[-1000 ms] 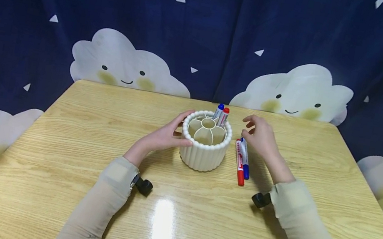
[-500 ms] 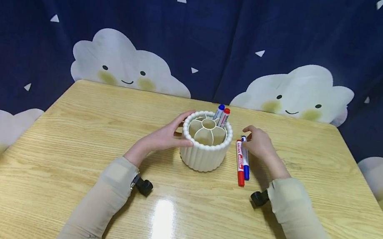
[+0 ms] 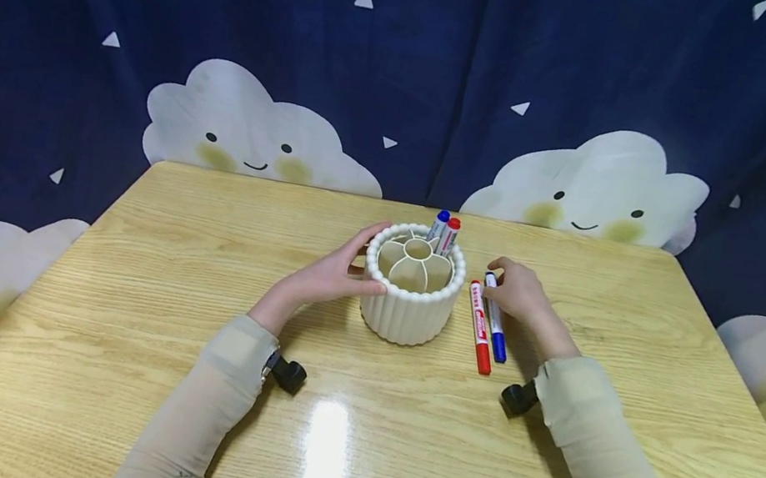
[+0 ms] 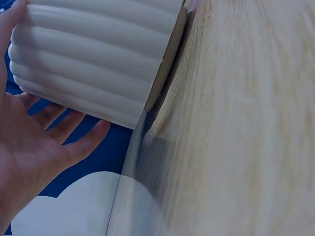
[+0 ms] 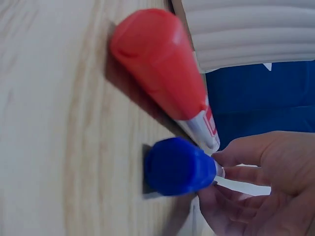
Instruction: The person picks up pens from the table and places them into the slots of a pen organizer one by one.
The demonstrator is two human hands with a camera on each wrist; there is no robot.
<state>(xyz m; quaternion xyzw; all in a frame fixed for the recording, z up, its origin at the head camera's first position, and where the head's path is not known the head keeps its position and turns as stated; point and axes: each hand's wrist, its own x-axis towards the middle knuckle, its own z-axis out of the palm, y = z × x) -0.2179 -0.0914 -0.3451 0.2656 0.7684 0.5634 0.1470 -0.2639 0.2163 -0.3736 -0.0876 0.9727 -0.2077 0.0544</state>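
A cream ribbed pen holder [image 3: 405, 315] with a beaded rim and petal-shaped dividers stands on the table. My left hand [image 3: 324, 273] grips its left side, thumb at the front of the rim and fingers round the far side; those fingers [image 4: 88, 142] also show beneath its wall in the left wrist view. My right hand [image 3: 520, 292] pinches the blue marker [image 3: 496, 326] near its far end, thumb and fingertips round the barrel. Its blue cap [image 5: 178, 167] points towards the right wrist camera. Just left of it lies a red marker [image 3: 480, 329], cap towards me.
Two markers, one blue-ended [image 3: 439, 226] and one red-ended [image 3: 449, 237], stand in the holder's back right compartments. The wooden table [image 3: 174, 398] runs back to a dark blue curtain [image 3: 413, 58] with clouds. A bright glare streak lies on the table's front.
My right hand has come down onto the blue marker's far end. That marker has shifted slightly right, opening a small gap from the red one. The left hand stays on the pen holder.
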